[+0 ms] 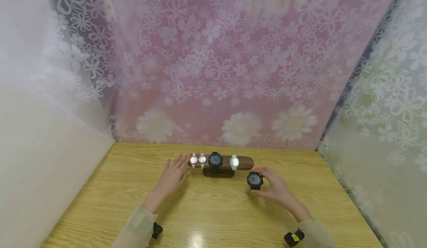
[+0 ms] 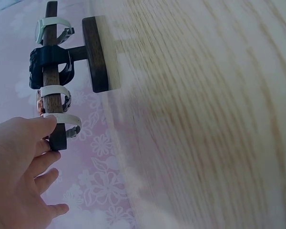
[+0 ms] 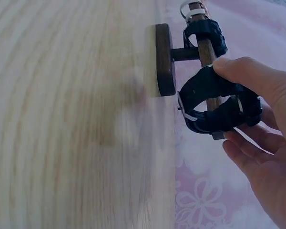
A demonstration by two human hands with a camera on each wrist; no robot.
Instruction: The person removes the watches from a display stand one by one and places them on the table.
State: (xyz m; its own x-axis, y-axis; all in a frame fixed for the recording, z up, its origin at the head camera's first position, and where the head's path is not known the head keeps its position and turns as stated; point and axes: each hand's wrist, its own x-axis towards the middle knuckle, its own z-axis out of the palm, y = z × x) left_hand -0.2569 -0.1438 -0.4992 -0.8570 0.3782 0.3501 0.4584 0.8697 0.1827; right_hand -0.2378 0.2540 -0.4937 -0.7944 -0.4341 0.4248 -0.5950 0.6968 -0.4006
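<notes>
My right hand (image 1: 275,187) pinches a black digital watch (image 1: 255,180) between thumb and fingers, in front of the right end of a dark wooden watch stand (image 1: 246,162). Its strap forms a closed loop in the right wrist view, which overlaps the bar's end there. My left hand (image 1: 171,178) is at the bar's left end, fingers extended and fingertips by the wood. On the bar sit two slim pale-strapped watches (image 1: 198,160), another black digital watch (image 1: 215,159) and a pale green square watch (image 1: 234,161). In the left wrist view, the thumb lies against the endmost white strap (image 2: 69,119).
The stand's base (image 1: 218,173) rests on a light wood-grain table (image 1: 207,211). A pink flowered curtain (image 1: 213,73) hangs behind the table, with pale sheets at both sides. Black wrist devices (image 1: 294,237) sit near both sleeve cuffs.
</notes>
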